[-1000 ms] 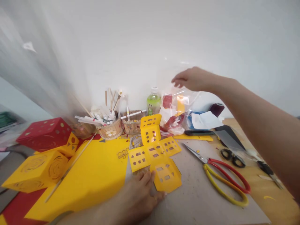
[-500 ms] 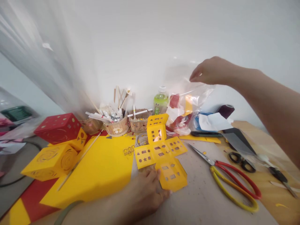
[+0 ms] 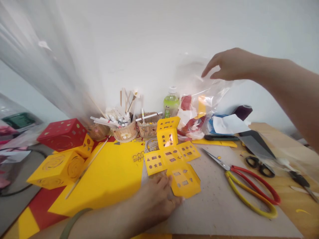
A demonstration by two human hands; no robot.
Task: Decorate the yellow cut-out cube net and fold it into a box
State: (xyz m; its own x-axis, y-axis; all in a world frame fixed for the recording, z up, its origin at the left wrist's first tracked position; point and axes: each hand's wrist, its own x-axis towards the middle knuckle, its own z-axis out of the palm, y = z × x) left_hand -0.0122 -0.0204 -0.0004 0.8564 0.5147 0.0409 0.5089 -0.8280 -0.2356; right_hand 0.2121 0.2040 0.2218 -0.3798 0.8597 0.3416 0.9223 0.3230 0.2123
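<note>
My left hand (image 3: 160,199) is at the near left edge of an unfolded yellow paper box (image 3: 175,169), its fingers curled against the lower panel. Small stars, circles, triangles and rectangles are cut through the panels, and the far panels stand folded up. Raised at the right, my right hand (image 3: 229,66) has thumb and fingers apart with nothing between them. Below and behind its fingertips stands a clear plastic bag (image 3: 206,89) of red, white and yellow paper scraps. It cannot be made out whether the fingers touch the bag.
Large scissors (image 3: 251,189) with red and yellow handles lie on the grey board (image 3: 211,212), beside small black scissors (image 3: 260,166). A yellow sheet (image 3: 112,172), yellow box (image 3: 57,167) and red box (image 3: 63,134) are left. Behind stand a green bottle (image 3: 171,104) and a basket (image 3: 126,132) of sticks.
My right hand has risen slightly, and its thumb and fingers have spread apart. My left hand stays at the yellow paper box. The whole view has shifted a little.
</note>
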